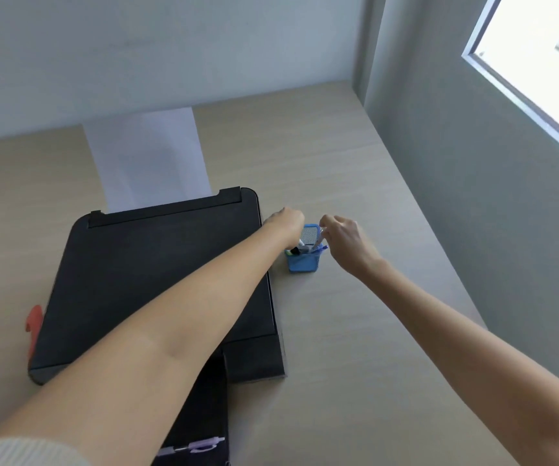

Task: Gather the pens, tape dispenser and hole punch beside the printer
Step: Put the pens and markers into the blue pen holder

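1. The left hand (pixel 286 220) reaches across the black flat-topped printer (pixel 157 280), its fingers curled down over the near-left rim of the small blue mesh pen cup (pixel 303 260); whether its grip actually clasps the cup or a pen is hidden by the knuckles, so I cannot tell.
2. The right hand (pixel 345 240) hovers at the cup's right rim, its grip pinching the top of a light blue pen (pixel 318 242) between thumb and fingertips.
3. Directly below both grips, the cup stands upright on the pale wood-grain tabletop (pixel 355 331), just beside the printer's right edge, with several pens (pixel 300 248) leaning inside it.
4. Far back toward the person from the grips, a lilac pen-like item (pixel 200 445) lies on the printer's dark front tray.
5. Well left of the grips, an orange-red object (pixel 34 327) shows at the printer's left side, mostly hidden.
6. Beyond the grips, white paper (pixel 147 159) rises from the printer's rear feed.
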